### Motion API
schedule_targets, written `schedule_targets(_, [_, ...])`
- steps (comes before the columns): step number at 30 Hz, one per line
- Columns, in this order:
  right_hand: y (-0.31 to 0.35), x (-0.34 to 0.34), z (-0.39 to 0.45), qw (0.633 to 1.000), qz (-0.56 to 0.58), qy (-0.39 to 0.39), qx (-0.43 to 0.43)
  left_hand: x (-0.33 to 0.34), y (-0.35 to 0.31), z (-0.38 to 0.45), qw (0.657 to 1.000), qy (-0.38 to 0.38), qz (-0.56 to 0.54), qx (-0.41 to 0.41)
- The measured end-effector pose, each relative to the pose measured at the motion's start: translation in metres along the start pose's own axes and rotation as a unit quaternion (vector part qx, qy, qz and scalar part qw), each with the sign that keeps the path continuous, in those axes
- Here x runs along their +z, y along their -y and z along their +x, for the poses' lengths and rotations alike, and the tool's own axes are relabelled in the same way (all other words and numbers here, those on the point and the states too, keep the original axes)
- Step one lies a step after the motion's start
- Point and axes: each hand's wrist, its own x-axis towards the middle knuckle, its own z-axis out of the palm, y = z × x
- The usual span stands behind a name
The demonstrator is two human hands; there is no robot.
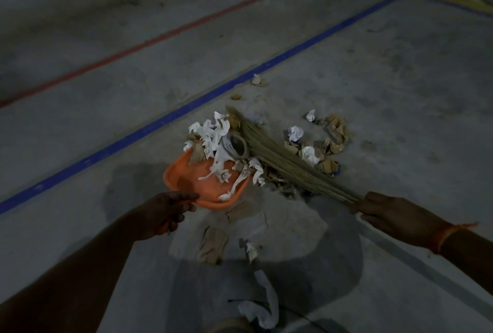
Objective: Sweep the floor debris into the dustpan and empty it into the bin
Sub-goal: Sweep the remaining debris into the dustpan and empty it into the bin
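On floor: debris (314, 145) scattered both sides of broom (282, 161); strays could be missed.
Dustpan (205, 183): left hand (170, 210) grips it; heaped paper may spill.
Right hand (394, 215): holds broom.
Bin: unseen.

Grey concrete floor (373, 71) bears scattered paper scraps (296, 133), blue line (186, 108), red line (160, 36).

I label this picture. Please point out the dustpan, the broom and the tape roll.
dustpan (186, 180): head view, bare orange floor of pan.
broom (269, 153): head view, middle of bristles.
tape roll (240, 147): head view, its rim.
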Motion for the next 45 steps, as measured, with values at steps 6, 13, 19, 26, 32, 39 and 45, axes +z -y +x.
schedule_targets(6, [0.021, -0.015, -0.020, 0.997, -0.034, -0.066, -0.026, 0.006, -0.001, -0.001, 1.000, -0.023, 0.008, -0.002])
schedule_targets(13, [0.024, -0.031, -0.035, 0.996, 0.029, -0.087, 0.000, 0.003, 0.004, -0.001, 0.999, -0.023, 0.027, 0.002])
schedule_targets(19, [0.001, -0.022, -0.055, 0.984, 0.075, -0.143, 0.070, 0.007, 0.007, -0.014, 0.998, -0.019, 0.058, -0.002])
schedule_targets(26, [-0.038, -0.006, -0.089, 0.968, 0.087, -0.143, 0.190, 0.001, 0.019, -0.019, 0.997, -0.013, 0.078, -0.022])
schedule_targets(32, [-0.046, 0.013, -0.095, 0.953, 0.135, -0.091, 0.254, -0.006, 0.023, -0.011, 0.994, 0.012, 0.097, -0.048])
schedule_targets(39, [-0.022, 0.028, -0.054, 0.974, 0.123, -0.021, 0.189, 0.006, 0.011, -0.007, 0.993, 0.031, 0.094, -0.056])
schedule_targets(45, [0.014, 0.034, -0.029, 0.990, 0.110, 0.022, 0.086, 0.026, -0.007, -0.007, 0.993, 0.028, 0.099, -0.058])
